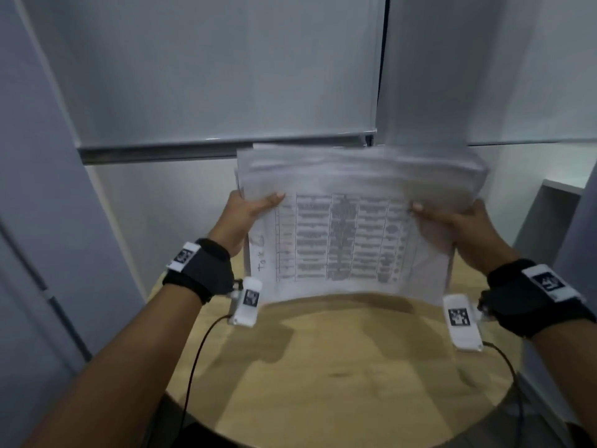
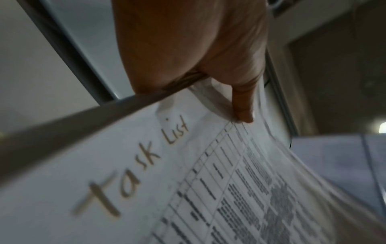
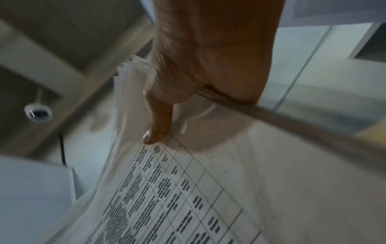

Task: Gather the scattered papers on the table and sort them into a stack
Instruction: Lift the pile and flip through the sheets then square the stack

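While held tilted above the round wooden surface (image 1: 339,367), the paper stack (image 1: 349,240) faces the head camera, printed table up. Left grip (image 1: 240,218) pinches its left edge, thumb on the top sheet headed "Task List"; right grip (image 1: 458,224) pinches the right edge likewise.

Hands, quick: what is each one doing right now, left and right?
Left hand: closed, gripping the left edge of the paper stack, thumb on top.
Right hand: closed, gripping the same stack's right edge, thumb on top.
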The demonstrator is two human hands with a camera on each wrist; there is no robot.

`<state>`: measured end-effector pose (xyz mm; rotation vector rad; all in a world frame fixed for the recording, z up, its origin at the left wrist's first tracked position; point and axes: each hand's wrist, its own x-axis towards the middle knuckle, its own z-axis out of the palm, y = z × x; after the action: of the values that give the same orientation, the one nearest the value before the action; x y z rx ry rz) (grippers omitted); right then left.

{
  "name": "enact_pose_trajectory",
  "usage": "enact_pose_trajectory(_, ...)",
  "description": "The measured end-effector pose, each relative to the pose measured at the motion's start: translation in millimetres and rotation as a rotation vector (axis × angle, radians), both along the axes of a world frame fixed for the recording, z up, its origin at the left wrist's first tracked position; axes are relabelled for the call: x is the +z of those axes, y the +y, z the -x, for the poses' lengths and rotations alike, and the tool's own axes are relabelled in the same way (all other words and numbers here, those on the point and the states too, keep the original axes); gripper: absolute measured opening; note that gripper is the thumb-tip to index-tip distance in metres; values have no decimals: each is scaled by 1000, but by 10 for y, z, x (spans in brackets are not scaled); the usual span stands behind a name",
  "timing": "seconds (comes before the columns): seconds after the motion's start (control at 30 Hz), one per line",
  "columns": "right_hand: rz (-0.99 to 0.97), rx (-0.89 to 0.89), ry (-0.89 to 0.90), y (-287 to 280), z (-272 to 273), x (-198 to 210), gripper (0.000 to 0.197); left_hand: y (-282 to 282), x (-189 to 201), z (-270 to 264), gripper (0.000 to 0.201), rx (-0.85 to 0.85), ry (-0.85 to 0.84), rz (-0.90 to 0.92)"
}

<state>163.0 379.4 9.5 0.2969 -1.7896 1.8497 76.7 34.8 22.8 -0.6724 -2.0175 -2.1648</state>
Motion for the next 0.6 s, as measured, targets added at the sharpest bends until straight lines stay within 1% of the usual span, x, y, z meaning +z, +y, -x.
enact_pose_trajectory(0.1, -124, 64, -208, 41, -65, -409, 66, 20, -465, -55, 38, -11, -123, 144)
enact_pose_trajectory(0.13, -140, 72, -254, 19, -72, -485, 73, 48, -547, -84, 38, -5, -140, 152)
enact_pose_trajectory(0.17, -133, 56, -273, -10, -58, -517, 77, 86, -577, -103, 36, 19, -143, 121)
enact_pose_trajectory(0.2, -114, 23, -263, -49, -37, -507, 74, 131, -569, -107, 33, 64, -141, 71)
enact_pose_trajectory(0.27, -79, -47, -221, -117, 12, -421, 57, 214, -507, -78, 27, 186, -123, -15)
enact_pose_trajectory(0.3, -68, -75, -208, -138, 36, -371, 52, 245, -472, -61, 29, 244, -103, -41)
enact_pose_trajectory(0.33, -70, -93, -191, -137, 58, -345, 52, 263, -449, -52, 33, 293, -91, -61)
enact_pose_trajectory(0.4, -75, -84, -168, -119, 54, -352, 68, 251, -439, -74, 38, 337, -78, -87)
enact_pose_trajectory(0.43, -66, -78, -162, -96, 44, -375, 72, 225, -452, -100, 37, 330, -57, -99)
enact_pose_trajectory(0.47, -48, -70, -149, -68, 25, -401, 69, 192, -472, -130, 37, 305, -30, -113)
enact_pose_trajectory(0.5, -25, -56, -131, -42, -4, -422, 62, 160, -490, -159, 40, 269, -7, -130)
enact_pose_trajectory(0.53, -10, -37, -114, -25, -39, -433, 55, 128, -510, -175, 48, 229, 12, -150)
enact_pose_trajectory(0.6, 0, -4, -90, 3, -76, -439, 50, 80, -509, -167, 68, 166, 44, -187)
